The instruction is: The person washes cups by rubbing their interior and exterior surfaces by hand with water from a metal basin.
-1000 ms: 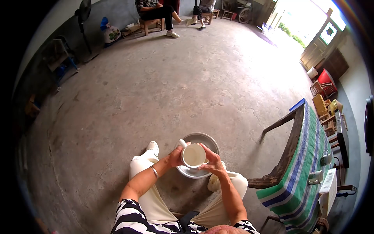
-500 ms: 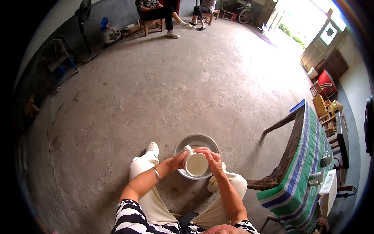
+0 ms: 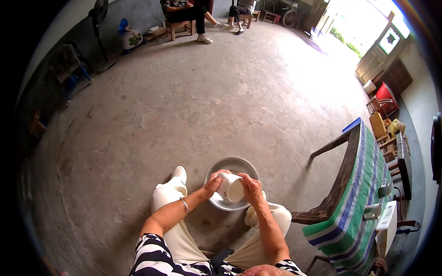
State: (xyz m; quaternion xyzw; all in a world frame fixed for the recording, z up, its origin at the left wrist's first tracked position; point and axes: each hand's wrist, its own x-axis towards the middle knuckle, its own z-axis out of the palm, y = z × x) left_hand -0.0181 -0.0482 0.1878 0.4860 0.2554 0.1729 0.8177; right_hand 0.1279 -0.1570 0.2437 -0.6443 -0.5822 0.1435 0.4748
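A white mug is held between my two hands over a metal basin on the floor. My left hand grips the mug's left side, near the handle. At the rim on the other side, my right hand has its fingers closed on the mug. The mug is tilted, its mouth facing right and toward me. Most of the basin's inside is hidden behind the mug and my hands.
To the right stands a table with a striped cloth, holding a glass mug and a white box. Two people sit on wooden stools at the back. A standing fan and a bag line the left wall.
The mug has turned from facing up at me to tilting toward the right. My left hand has shifted up around its handle side, and my right hand now grips the rim.
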